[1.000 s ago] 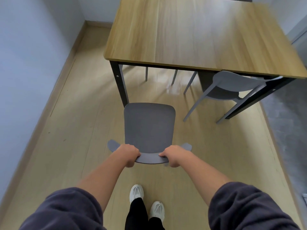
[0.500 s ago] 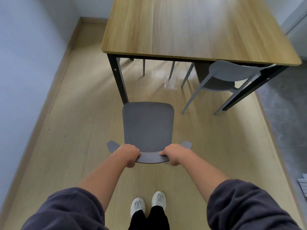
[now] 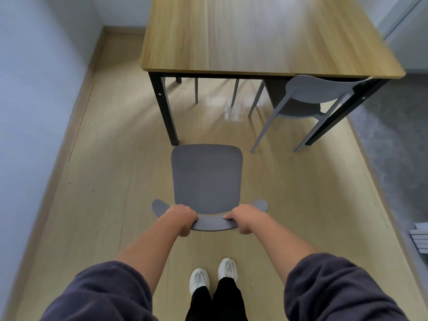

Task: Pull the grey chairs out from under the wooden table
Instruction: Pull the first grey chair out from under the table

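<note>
A grey chair point(image 3: 206, 179) stands on the floor in front of me, its seat wholly clear of the wooden table point(image 3: 259, 35). My left hand point(image 3: 183, 216) grips the left part of its backrest top, and my right hand point(image 3: 243, 216) grips the right part. A second grey chair point(image 3: 310, 98) sits tucked under the table's near right corner, its backrest just below the tabletop edge. Pale legs of another chair point(image 3: 234, 93) show under the table further back.
A blue-grey wall point(image 3: 34, 89) runs along the left, close to the table's black leg point(image 3: 165, 110). A grey carpet strip point(image 3: 393, 147) borders the wooden floor on the right, with stacked flat items point(image 3: 421, 237) at the right edge. My white shoes point(image 3: 213, 274) stand behind the chair.
The chair in my hands has come further away from the table's black leg. My feet have stepped back side by side. Both hands keep the same grip.
</note>
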Tool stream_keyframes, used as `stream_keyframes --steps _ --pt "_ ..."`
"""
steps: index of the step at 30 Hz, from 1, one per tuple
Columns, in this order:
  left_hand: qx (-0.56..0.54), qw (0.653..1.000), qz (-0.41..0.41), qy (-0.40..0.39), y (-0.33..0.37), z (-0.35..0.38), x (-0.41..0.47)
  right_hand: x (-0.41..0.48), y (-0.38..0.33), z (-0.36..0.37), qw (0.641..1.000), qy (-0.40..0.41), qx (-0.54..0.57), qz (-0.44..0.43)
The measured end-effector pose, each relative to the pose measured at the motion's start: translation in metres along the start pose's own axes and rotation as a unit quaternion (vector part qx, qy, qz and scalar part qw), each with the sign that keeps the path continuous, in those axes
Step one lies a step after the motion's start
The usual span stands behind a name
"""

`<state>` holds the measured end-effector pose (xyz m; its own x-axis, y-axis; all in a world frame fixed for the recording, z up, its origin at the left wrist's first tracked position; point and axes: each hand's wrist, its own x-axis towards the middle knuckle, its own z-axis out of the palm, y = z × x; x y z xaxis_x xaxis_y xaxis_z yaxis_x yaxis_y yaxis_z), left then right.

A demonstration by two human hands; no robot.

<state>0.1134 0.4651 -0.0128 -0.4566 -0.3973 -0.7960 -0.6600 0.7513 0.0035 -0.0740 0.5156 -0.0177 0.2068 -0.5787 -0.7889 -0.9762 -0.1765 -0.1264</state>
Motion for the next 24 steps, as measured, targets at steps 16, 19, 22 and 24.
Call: stream_keyframes --steps 16,19,22,24 --pt "-0.197 0.979 -0.043 0.003 0.028 -0.113 0.047 -0.046 0.137 -0.043 0.984 0.004 0.163 0.069" --pt "-0.209 0.976 -0.05 0.035 0.06 -0.151 0.071 -0.054 0.195 -0.046 0.986 0.02 0.146 0.077" --pt "-0.215 0.973 -0.052 0.066 0.1 -0.193 0.091 -0.068 0.254 -0.049 0.988 0.034 0.127 0.079" --pt "-0.209 0.973 -0.051 0.082 0.124 -0.218 0.104 -0.076 0.289 -0.051 0.988 0.039 0.12 0.089"
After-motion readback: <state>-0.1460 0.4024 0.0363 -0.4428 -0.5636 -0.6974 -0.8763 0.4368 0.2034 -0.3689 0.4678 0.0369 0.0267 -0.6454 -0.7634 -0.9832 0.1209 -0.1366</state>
